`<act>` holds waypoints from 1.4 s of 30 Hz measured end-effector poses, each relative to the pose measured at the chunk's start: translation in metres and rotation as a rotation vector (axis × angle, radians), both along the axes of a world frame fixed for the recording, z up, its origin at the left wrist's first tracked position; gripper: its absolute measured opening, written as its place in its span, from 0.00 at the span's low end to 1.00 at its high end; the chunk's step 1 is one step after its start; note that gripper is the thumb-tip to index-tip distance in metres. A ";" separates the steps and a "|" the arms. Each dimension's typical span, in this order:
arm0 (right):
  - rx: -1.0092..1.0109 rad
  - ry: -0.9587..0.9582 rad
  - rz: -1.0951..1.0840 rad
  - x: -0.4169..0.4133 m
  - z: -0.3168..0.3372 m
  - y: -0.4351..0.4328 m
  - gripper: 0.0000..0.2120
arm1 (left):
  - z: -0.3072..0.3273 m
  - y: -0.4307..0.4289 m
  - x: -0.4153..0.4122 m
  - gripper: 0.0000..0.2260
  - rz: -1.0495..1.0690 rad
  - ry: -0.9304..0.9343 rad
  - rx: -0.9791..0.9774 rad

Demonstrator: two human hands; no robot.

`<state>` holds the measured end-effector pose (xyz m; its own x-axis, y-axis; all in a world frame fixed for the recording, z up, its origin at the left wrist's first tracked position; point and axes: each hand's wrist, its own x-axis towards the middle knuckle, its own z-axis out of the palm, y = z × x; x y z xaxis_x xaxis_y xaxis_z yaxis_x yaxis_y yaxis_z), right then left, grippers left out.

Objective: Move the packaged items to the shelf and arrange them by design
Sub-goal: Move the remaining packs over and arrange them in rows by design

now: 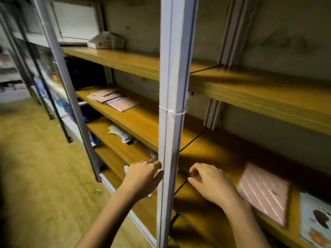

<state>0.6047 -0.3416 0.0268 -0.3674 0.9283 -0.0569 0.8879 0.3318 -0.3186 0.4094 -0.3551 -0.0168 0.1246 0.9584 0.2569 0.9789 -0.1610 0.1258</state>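
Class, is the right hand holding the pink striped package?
No, the pink striped package lies flat on the shelf, clear of the right hand's fingers.

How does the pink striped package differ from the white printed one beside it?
The pink striped package carries pale diagonal stripes; the white printed package shows a dark paw-like shape and orange marks. The pink one lies wholly in view, nearer the right hand; the white one is cut by the frame edge. Both lie flat on one wooden shelf.

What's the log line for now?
left hand: empty, at white upright post | right hand: empty, over shelf board | pink striped package: flat on that board, right of right hand
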 end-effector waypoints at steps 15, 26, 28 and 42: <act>0.034 -0.035 0.229 -0.213 -0.004 0.043 0.17 | 0.016 0.000 -0.207 0.12 0.235 0.035 0.006; 0.003 -0.027 0.035 -0.341 -0.001 0.088 0.17 | 0.017 0.040 -0.340 0.14 0.144 0.013 -0.043; 0.000 -0.020 0.026 -0.356 -0.001 0.098 0.17 | 0.017 0.051 -0.356 0.13 0.139 -0.006 -0.041; -0.054 0.034 -0.138 -0.432 -0.017 0.235 0.15 | 0.000 0.202 -0.440 0.14 0.061 -0.061 0.014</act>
<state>0.1729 -0.1068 0.0099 -0.2392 0.9660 -0.0981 0.9124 0.1890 -0.3632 -0.0307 -0.1531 -0.0164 0.0497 0.9599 0.2757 0.9775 -0.1034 0.1838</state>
